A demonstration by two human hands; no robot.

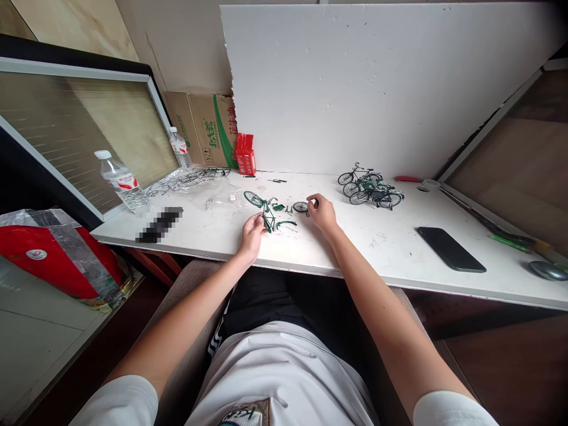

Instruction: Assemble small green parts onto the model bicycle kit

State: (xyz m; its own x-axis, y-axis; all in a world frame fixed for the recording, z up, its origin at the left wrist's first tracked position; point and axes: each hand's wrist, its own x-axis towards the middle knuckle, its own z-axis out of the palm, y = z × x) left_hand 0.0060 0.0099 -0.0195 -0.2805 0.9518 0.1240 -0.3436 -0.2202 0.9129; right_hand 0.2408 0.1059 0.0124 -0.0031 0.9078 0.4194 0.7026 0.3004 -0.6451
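My left hand (252, 238) is closed on a green model bicycle frame (268, 216), which has one spoked wheel (253, 199) fitted at its far end. Just right of the frame lie small loose green parts (278, 207) and a curved green piece (286, 223). A loose dark spoked wheel (300, 206) lies flat on the white table (310, 251). Beside that wheel my right hand (323, 212) has its fingers bent and pressed together. Whatever they may hold is too small to make out.
Several assembled model bicycles (370, 187) stand at the back right. A phone (451, 249) lies on the right, with a computer mouse (549, 270) beyond. Thin parts frames (195, 179), water bottles (122, 182), a small red box (245, 155) and a carton (206, 133) are at left.
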